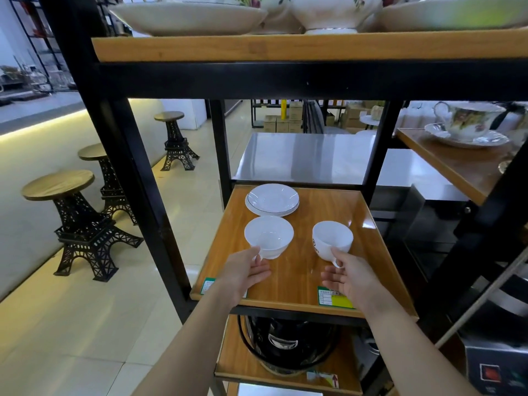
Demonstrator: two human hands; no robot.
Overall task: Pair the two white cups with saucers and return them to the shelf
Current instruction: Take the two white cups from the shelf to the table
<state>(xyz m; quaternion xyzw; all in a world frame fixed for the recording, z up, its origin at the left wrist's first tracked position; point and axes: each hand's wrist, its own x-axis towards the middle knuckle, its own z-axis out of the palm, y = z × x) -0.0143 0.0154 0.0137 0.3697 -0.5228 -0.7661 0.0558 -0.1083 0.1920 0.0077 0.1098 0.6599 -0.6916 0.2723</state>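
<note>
Two white cups stand side by side on the wooden shelf (303, 281). The left cup (269, 237) is upright, and my left hand (247, 274) pinches its handle at the near side. The right cup (332, 238) tilts slightly toward me, and my right hand (350, 278) grips its handle between thumb and finger. Whether either cup is lifted off the wood I cannot tell. Behind the left cup, at the shelf's far left corner, lie two stacked white saucers (272, 199) with a thin dark rim line.
A black metal frame (137, 178) carries the shelves. White and floral bowls (188, 15) sit on the shelf above. A floral cup on a saucer (468, 124) stands on the right-hand shelf. A black appliance (288, 344) fills the shelf below. Tower-shaped stools (80, 221) stand at left.
</note>
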